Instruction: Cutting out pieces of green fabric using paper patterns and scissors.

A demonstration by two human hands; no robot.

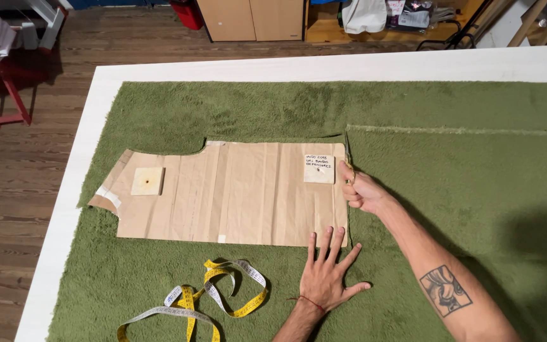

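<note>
Scissors (347, 152) sit in your right hand (361, 191), blades pointing away from you along the right edge of the brown paper pattern (235, 193). Your fingers are curled shut around the handles, and the blades lie in a slit in the green fleece fabric (463, 190) — how far apart they stand is too small to tell. From the blade tips a pale line runs off to the right across the fabric.

Your left hand (329, 275) lies flat on the fabric just below the pattern's lower right corner, fingers spread, the fingertips (328, 235) resting on the paper's bottom edge. A thin red string circles that wrist.

The pattern lies flat on the fabric, well left of centre, with a curved notch cut from its upper left side. Two small square wooden blocks rest on it — one (147, 181) near the left end, the other (319, 169) near the right end, just beside your right hand.

A yellow and white tape measure (213, 297) lies in loose loops on the fabric below the pattern, near your left hand but apart from it.

The fabric covers most of the white surface (83, 158), whose bare rim shows along the left and far sides. Beyond it is a wooden floor (20, 190).
</note>
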